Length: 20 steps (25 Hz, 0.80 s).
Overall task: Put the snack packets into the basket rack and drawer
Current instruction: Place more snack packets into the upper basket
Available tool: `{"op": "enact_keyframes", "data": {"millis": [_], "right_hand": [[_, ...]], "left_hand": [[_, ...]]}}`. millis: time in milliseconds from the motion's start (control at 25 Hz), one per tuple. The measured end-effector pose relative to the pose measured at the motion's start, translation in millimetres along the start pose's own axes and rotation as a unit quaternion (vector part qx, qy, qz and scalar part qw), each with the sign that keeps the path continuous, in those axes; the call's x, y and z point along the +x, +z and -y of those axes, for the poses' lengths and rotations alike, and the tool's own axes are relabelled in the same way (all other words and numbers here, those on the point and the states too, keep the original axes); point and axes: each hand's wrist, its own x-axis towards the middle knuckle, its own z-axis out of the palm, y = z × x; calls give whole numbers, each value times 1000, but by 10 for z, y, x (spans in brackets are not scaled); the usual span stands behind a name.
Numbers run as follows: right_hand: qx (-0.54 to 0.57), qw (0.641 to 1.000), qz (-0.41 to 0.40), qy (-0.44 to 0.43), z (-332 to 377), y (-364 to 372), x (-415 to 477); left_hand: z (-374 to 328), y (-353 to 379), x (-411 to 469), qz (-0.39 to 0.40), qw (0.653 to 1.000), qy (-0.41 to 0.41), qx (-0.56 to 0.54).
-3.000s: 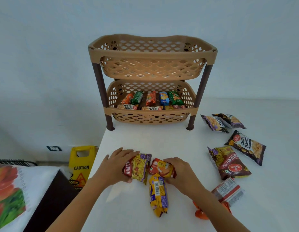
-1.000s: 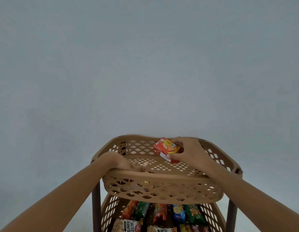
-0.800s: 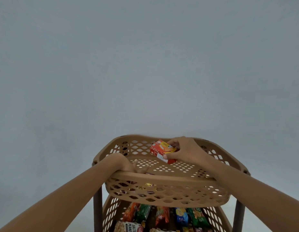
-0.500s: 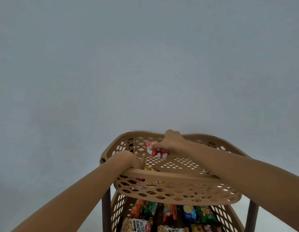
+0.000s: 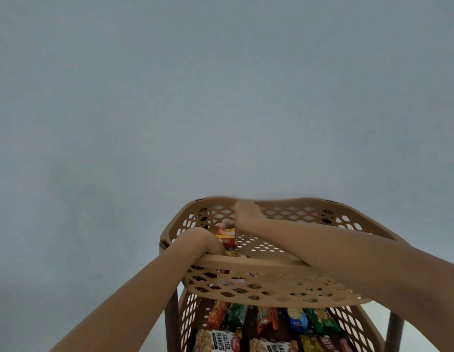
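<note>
Both hands are reaching into the top tier of the basket rack (image 5: 246, 262), above a lower tier of snack packets (image 5: 266, 323).
The right hand (image 5: 246, 215) is curling its fingers over a red packet (image 5: 226, 237), which is standing at the tier's 9 o'clock. The left hand (image 5: 200, 240) is dipping behind the rim at 7 o'clock, with its fingers hidden and its grip impossible to tell.

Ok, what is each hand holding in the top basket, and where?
The right hand pinches the red-orange packet by its top edge. The left hand dips behind the rim of the top basket beside a yellow packet; its grip is hidden.
</note>
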Motion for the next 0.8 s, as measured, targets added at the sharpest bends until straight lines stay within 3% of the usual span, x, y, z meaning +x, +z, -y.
{"op": "enact_keyframes", "data": {"millis": [120, 200, 280, 360, 520, 720, 800], "right_hand": [[74, 992, -87, -54, -63, -290, -187], [146, 978, -117, -88, -148, -460, -405], [129, 969, -155, -144, -243, -626, -720], [23, 951, -227, -210, -332, -758, -1053], [-64, 876, -382, -287, -472, -866, -1724], [-76, 866, -393, -299, -671, -625, -2582], [-64, 880, -366, -297, -726, -458, -2974]], "left_hand": [[-47, -36, -154, -33, 996, 25, -82], [-69, -47, -284, -131, 979, 73, -136], [-84, -68, -434, -249, 937, 150, -192], [-132, -84, -609, -330, 881, 238, -241], [-328, 77, -1092, -467, 769, 337, -277], [-600, 852, -1697, -625, 667, 294, -280], [-688, 1259, -1922, -609, 665, 299, -311]]}}
